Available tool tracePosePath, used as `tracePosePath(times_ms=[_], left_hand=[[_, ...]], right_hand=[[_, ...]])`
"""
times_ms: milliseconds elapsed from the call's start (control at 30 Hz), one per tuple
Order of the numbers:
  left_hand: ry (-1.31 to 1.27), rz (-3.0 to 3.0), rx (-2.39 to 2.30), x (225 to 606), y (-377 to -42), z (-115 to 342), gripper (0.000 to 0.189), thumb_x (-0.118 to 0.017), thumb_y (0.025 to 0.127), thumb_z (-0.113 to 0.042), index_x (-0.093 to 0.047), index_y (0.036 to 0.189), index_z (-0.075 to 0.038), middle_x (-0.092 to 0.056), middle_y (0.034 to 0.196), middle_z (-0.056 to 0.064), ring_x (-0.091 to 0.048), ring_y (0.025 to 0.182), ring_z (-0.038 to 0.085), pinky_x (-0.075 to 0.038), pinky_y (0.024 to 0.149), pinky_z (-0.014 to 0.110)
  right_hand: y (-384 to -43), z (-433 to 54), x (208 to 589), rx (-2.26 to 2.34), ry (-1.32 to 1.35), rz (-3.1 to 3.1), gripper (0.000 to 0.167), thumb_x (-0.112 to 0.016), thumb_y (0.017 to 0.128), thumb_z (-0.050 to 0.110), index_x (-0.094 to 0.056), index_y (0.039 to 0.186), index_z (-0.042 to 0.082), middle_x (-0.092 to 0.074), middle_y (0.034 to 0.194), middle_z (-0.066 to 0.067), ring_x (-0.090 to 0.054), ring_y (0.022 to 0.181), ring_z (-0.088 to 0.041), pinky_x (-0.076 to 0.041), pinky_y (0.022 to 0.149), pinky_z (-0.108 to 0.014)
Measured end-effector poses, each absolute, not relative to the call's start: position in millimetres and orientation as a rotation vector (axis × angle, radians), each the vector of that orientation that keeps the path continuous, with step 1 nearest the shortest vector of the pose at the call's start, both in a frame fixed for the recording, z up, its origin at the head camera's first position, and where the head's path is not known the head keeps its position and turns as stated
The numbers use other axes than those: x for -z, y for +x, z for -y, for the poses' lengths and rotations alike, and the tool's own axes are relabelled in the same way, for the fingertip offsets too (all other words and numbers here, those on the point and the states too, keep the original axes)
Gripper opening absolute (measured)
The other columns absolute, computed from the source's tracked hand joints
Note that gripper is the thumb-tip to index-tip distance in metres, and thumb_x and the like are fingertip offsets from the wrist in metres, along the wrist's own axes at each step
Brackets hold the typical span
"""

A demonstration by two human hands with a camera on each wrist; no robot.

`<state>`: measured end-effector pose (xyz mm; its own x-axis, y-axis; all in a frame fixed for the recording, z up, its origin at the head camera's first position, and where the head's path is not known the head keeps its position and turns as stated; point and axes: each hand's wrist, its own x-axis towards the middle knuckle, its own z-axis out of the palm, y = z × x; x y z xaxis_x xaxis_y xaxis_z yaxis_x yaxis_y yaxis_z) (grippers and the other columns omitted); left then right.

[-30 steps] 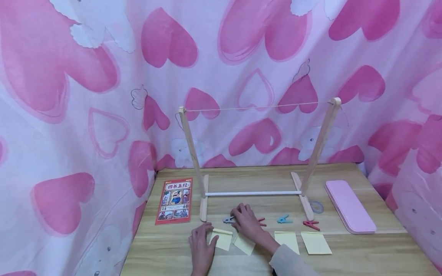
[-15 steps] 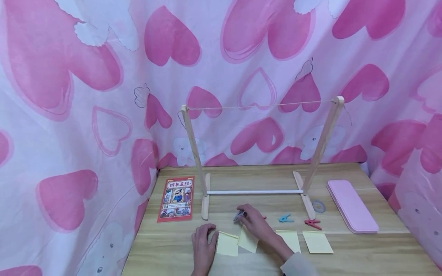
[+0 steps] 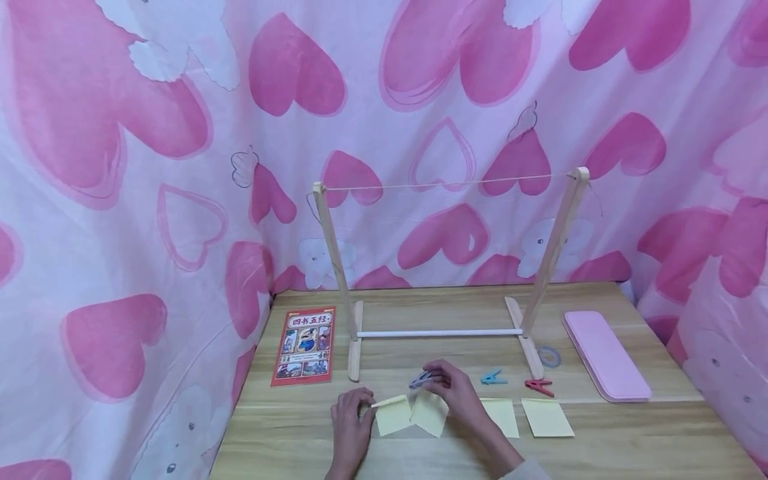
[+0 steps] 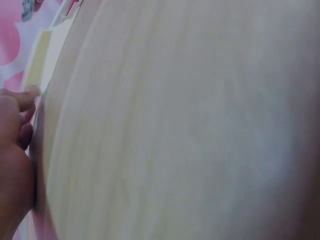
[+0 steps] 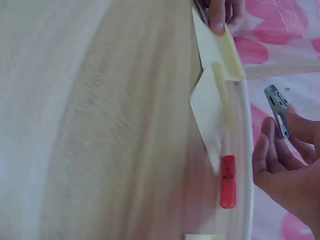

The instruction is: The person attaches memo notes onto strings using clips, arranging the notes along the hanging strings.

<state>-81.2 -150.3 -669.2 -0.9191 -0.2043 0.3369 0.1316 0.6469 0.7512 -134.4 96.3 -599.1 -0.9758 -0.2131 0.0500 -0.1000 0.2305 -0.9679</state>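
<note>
In the head view my left hand (image 3: 351,423) pinches the left corner of a yellow sticky note (image 3: 393,420) between thumb and forefinger. The note's top edge is folded over and raised. My right hand (image 3: 459,393) holds a grey-blue clothespin (image 3: 420,379) above the tabletop, just beyond a second sticky note (image 3: 431,419) set at a slant beside the first. The right wrist view shows this clothespin (image 5: 278,111) between thumb and fingers. A red clothespin (image 5: 228,181) lies near the second note there; in the head view my right hand hides it.
Two more sticky notes (image 3: 547,420), a turquoise clothespin (image 3: 494,378) and a red clothespin (image 3: 539,387) lie to the right. Behind stands a wooden frame (image 3: 335,260) with a string across its top. A booklet (image 3: 304,347), tape roll (image 3: 549,357) and pink case (image 3: 606,357) flank it.
My right hand has picked the grey-blue clothespin up off the table and turned it, shifting slightly right. The first note has moved up against the second, and my left hand now pinches its corner.
</note>
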Motion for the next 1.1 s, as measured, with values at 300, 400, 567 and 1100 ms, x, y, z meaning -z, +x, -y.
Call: tracePosePath(times_ms=[300,400,567,1100], left_hand=[[0.133,2.173,1.684,628,-96,159,0.015,-0.073,0.100,0.000,-0.078,0.113,-0.006,-0.076,0.101,0.008,-0.064,0.090,0.006,-0.053,0.076,0.020],[0.212,2.171,1.764,593,-109,156,0.020,-0.072,0.103,-0.005,-0.079,0.122,-0.007,-0.074,0.108,0.008,-0.060,0.094,0.010,-0.053,0.077,0.021],[0.220,2.109,1.806,534,-134,150,0.023,-0.076,0.102,-0.009,-0.079,0.125,-0.007,-0.072,0.105,0.009,-0.056,0.090,0.013,-0.048,0.076,0.019],[0.068,1.943,1.919,408,-189,126,0.025,-0.067,0.111,-0.020,-0.072,0.126,-0.001,-0.077,0.125,0.018,-0.073,0.119,0.030,-0.060,0.106,0.040]], right_hand=[[-154,-113,560,1.766,-0.464,-2.452,0.033,-0.072,0.105,0.010,-0.069,0.135,-0.004,-0.076,0.113,-0.015,-0.072,0.100,-0.014,-0.064,0.090,-0.031],[-164,-119,537,1.749,-0.510,-2.513,0.035,-0.074,0.104,0.009,-0.069,0.136,-0.005,-0.078,0.112,-0.014,-0.071,0.101,-0.011,-0.060,0.091,-0.025],[-180,-126,497,1.753,-0.550,-2.505,0.042,-0.077,0.100,0.004,-0.066,0.139,-0.008,-0.078,0.115,-0.021,-0.073,0.098,-0.012,-0.060,0.084,-0.022],[-218,-126,355,1.679,-0.909,-2.472,0.026,-0.087,0.089,-0.002,-0.077,0.113,-0.001,-0.073,0.108,-0.015,-0.067,0.093,-0.020,-0.058,0.082,-0.023]])
